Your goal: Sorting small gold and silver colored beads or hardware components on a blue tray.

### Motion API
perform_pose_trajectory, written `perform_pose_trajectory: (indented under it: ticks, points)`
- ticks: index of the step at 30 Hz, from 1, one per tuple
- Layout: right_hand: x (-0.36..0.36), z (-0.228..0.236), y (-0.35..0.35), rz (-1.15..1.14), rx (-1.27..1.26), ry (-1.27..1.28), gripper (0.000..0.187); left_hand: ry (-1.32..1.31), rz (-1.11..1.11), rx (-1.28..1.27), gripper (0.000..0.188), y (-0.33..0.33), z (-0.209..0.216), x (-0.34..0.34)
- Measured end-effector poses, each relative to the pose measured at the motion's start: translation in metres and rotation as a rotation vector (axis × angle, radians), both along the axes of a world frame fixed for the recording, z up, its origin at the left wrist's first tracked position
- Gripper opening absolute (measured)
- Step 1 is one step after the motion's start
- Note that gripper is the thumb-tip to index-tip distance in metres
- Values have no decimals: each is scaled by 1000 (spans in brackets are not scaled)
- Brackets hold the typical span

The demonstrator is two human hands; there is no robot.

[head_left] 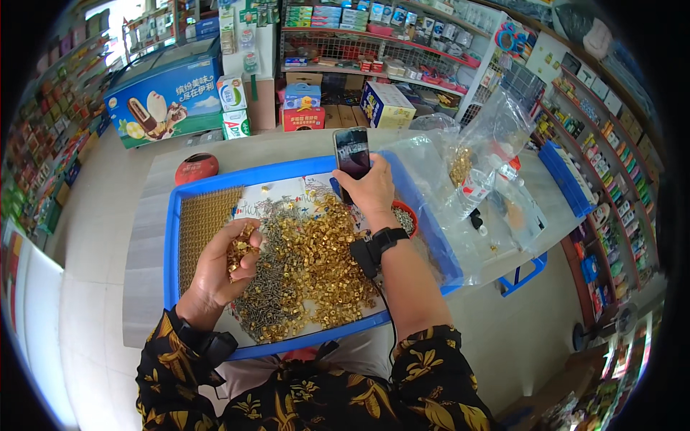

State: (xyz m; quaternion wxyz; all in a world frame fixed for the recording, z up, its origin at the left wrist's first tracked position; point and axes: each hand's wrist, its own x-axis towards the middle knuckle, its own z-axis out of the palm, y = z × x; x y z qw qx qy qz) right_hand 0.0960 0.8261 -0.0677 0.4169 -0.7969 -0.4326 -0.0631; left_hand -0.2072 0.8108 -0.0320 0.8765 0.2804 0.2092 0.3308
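Observation:
My left hand [224, 266] is cupped over the left part of a blue-rimmed tray [277, 169], its fingers curled around several small gold-coloured metal pieces [241, 248]. At the tray's far edge, my right hand [369, 188] grips a smartphone [351, 152] held upright with its screen lit. Below the hands lie a heap of loose gold metal pieces [332, 248] and a heap of grey screws [267, 298]. Gold pieces stand in close rows [208, 230] along the tray's left side. A red bowl [411, 218] of small silvery parts sits partly behind my right wrist.
A red rounded object [196, 169] rests on the table beyond the tray's left corner. Clear plastic bags [478, 154], one holding gold pieces, cover the table's right side. A blue tray [566, 178] stands farther right. Beyond the table are a chest freezer [169, 93], boxes [388, 104] and stocked shelves.

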Motion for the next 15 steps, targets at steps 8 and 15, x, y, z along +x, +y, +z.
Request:
perform_pose_trajectory:
  ticks: [8,15]
  points:
    - [1,5,-5,11,-29,22,85,39,52,45,16,-5,1,3]
    - [0,2,-4,15,-28,19,85,-15,0,-1,13,-3,-3,-1]
